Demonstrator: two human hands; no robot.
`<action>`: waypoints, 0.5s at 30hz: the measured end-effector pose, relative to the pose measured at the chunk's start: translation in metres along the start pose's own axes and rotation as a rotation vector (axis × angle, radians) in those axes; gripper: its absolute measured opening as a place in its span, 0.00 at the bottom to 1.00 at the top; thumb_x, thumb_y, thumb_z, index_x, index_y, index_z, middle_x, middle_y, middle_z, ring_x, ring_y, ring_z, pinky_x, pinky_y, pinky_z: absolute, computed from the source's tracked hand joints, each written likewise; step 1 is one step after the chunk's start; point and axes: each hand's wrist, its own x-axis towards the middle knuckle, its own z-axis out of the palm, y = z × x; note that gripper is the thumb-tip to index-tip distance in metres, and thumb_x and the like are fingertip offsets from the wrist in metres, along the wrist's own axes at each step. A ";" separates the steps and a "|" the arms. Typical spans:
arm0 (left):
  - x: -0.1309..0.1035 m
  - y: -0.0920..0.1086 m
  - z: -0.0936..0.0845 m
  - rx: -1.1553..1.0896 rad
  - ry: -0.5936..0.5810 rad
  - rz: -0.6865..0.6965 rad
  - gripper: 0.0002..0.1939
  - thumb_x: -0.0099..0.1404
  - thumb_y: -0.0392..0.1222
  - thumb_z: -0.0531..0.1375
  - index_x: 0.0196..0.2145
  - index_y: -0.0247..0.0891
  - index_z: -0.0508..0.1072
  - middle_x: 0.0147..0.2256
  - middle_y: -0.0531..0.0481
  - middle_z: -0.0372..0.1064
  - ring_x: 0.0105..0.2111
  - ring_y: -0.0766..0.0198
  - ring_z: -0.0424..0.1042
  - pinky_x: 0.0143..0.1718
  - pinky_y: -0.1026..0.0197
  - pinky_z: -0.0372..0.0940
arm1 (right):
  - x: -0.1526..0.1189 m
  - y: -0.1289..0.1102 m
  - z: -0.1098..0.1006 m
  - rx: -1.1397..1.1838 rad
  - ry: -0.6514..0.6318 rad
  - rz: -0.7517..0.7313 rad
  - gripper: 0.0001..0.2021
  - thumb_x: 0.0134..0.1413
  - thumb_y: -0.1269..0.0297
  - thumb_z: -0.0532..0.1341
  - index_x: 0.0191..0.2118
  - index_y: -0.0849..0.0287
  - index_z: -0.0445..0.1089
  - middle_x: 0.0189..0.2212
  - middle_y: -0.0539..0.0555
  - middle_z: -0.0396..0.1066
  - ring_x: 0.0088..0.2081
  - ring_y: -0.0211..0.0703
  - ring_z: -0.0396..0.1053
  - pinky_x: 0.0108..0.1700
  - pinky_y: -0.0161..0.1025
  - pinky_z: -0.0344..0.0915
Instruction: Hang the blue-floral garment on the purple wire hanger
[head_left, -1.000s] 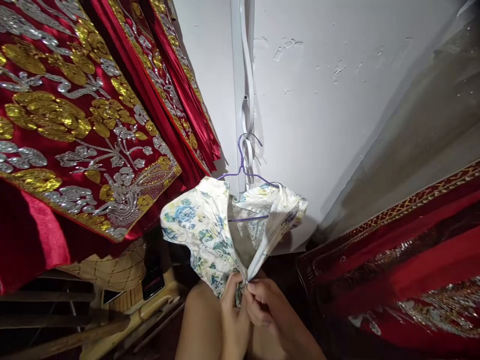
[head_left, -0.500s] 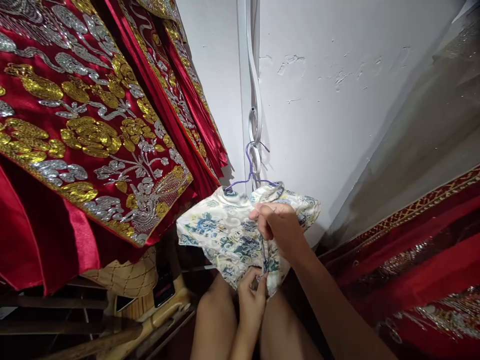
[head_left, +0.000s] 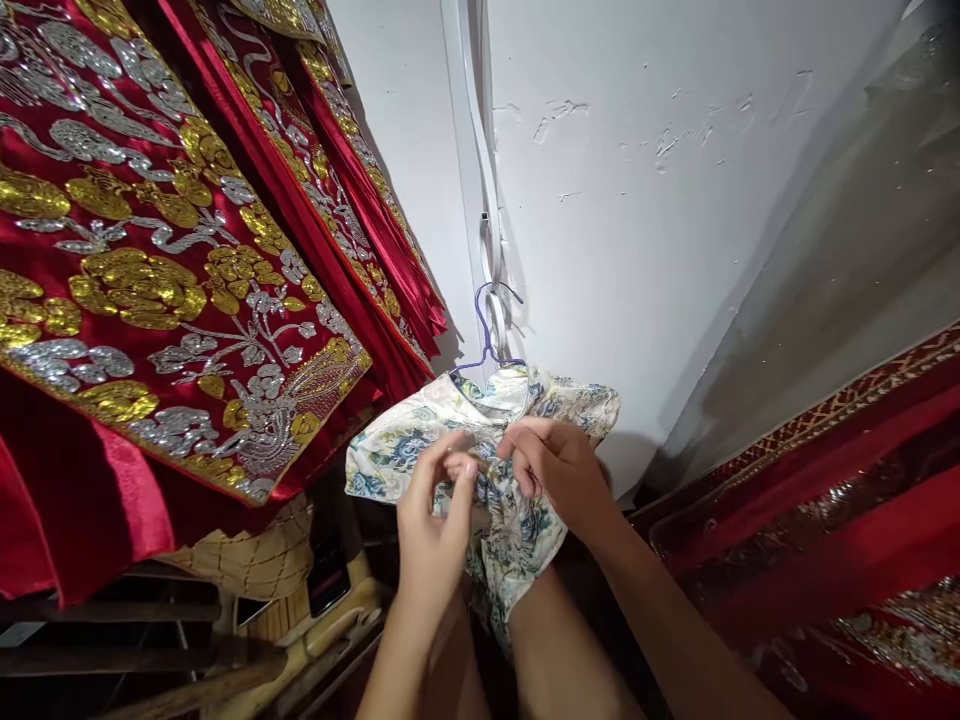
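A short-sleeved floral top (head_left: 517, 520), white with blue, green and yellow flowers, hangs on a purple hanger (head_left: 486, 330) in front of my knees. My right hand (head_left: 559, 465) is closed in a pinch at the front of the top, just below the collar; its fingertips appear to have the fabric between them. My left hand (head_left: 439, 500) is raised over the left half of the chest, with bent fingers apart from the thumb and nothing visible in it. Both hands cover part of the front opening.
Red garments with gold and silver sequins (head_left: 150, 290) hang at the left. Below them is a bamboo chair (head_left: 330, 640) with a phone (head_left: 328, 570) on it. A white wall (head_left: 600, 250) rises behind; more red fabric under clear plastic (head_left: 825, 540) stands at the right.
My left hand has let go of the lower front edge and moved up and left, beside my right hand. The top's lower part now hangs folded. My right hand stays near the collar.
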 end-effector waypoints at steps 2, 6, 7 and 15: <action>0.024 0.022 -0.003 0.100 -0.076 0.145 0.15 0.70 0.39 0.58 0.54 0.42 0.72 0.39 0.49 0.73 0.38 0.63 0.72 0.43 0.61 0.65 | 0.002 -0.004 0.000 -0.032 -0.031 -0.018 0.15 0.61 0.61 0.55 0.26 0.59 0.71 0.10 0.42 0.60 0.14 0.33 0.54 0.22 0.33 0.52; 0.048 0.047 0.001 0.290 -0.071 0.335 0.06 0.70 0.39 0.58 0.37 0.38 0.75 0.35 0.50 0.73 0.37 0.63 0.71 0.41 0.61 0.64 | 0.011 0.008 -0.002 -0.159 -0.022 -0.110 0.15 0.61 0.61 0.55 0.24 0.58 0.65 0.13 0.43 0.55 0.18 0.33 0.53 0.23 0.34 0.49; 0.050 0.048 0.000 0.311 -0.006 0.360 0.06 0.70 0.39 0.59 0.36 0.38 0.75 0.34 0.50 0.73 0.37 0.63 0.71 0.42 0.61 0.64 | 0.012 0.018 -0.002 -0.200 0.002 -0.145 0.15 0.60 0.61 0.55 0.22 0.57 0.62 0.15 0.43 0.54 0.20 0.33 0.52 0.24 0.34 0.48; 0.056 -0.029 -0.062 -0.370 0.670 -0.257 0.07 0.63 0.42 0.63 0.33 0.36 0.72 0.28 0.54 0.69 0.30 0.66 0.69 0.38 0.63 0.67 | -0.035 0.085 0.009 -0.052 -0.133 0.085 0.17 0.55 0.63 0.57 0.17 0.56 0.55 0.14 0.44 0.51 0.19 0.33 0.51 0.24 0.35 0.46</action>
